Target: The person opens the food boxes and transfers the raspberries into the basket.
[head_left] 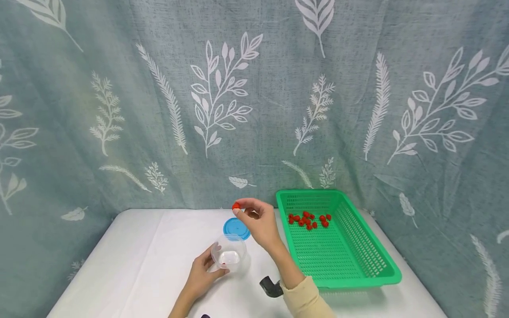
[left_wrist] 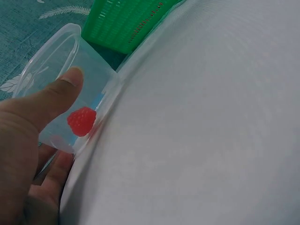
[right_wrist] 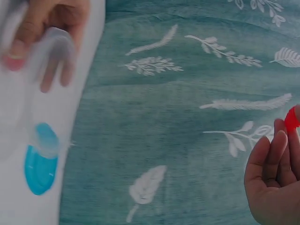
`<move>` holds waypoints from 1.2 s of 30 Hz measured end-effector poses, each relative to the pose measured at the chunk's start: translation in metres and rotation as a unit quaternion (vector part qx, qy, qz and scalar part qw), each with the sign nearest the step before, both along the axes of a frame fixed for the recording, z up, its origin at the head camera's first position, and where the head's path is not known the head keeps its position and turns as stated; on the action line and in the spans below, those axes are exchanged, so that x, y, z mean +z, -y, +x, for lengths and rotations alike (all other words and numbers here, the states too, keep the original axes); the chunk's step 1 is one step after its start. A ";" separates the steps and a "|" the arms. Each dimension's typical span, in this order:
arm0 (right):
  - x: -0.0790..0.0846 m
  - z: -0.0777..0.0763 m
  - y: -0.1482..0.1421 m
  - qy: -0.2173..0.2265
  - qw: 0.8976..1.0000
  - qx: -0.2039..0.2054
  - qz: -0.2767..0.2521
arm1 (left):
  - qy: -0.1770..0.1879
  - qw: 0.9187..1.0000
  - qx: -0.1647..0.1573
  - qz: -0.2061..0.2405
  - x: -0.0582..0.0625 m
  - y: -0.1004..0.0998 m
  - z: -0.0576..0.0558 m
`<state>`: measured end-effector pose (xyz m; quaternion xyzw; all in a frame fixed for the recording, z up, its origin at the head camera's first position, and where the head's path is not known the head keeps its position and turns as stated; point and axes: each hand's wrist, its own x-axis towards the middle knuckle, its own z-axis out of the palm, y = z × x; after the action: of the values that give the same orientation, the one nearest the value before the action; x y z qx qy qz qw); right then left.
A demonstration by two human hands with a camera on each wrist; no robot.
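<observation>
My left hand [head_left: 202, 272] grips a clear plastic tub [head_left: 229, 252] by its side on the white cloth, thumb on the near wall. Through that wall, in the left wrist view, a red raspberry [left_wrist: 82, 121] shows at the bottom. Above and beyond the tub, my right hand [head_left: 261, 222] pinches another raspberry [head_left: 236, 206] between thumb and fingertips; it also shows at the right edge of the right wrist view, partly cut off. Just behind the tub a round blue lid [head_left: 237, 228] lies flat.
A green basket [head_left: 346, 282] stands to the right, with several raspberries [head_left: 306, 219] toward its far end. Behind my right hand, a brown round thing [head_left: 252, 213] is mostly hidden. A patterned grey-green curtain [head_left: 159, 110] hangs behind the white-covered table [head_left: 131, 265].
</observation>
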<state>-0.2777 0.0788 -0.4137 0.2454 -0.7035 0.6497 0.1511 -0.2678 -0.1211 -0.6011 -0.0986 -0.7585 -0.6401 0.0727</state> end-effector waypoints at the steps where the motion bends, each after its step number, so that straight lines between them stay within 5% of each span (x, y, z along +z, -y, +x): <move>1: 0.007 0.000 -0.002 0.001 1.000 -0.001 -0.006 | 0.000 1.000 0.000 -0.002 0.000 0.000 0.000; 7: 0.036 -0.009 -0.028 0.039 0.999 -0.001 -0.016 | 0.002 1.000 -0.008 0.003 0.001 0.000 0.000; 15: 0.045 -0.056 -0.087 0.073 0.995 -0.041 0.054 | 0.008 1.000 0.000 -0.006 0.006 -0.001 -0.001; 20: 0.023 -0.086 -0.125 0.110 0.986 -0.074 0.104 | 0.012 1.000 -0.001 -0.004 0.004 -0.001 -0.001; 26: -0.019 -0.110 -0.156 0.149 0.961 -0.088 0.216 | 0.012 1.000 -0.001 -0.001 0.003 0.000 0.000; 36: -0.067 -0.123 -0.182 0.188 0.916 -0.095 0.340 | 0.015 1.000 0.006 -0.010 0.003 0.000 0.001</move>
<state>-0.4002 0.2609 -0.4805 0.0876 -0.9175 0.3877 -0.0154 -0.2671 -0.1208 -0.5980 -0.0855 -0.7664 -0.6334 0.0642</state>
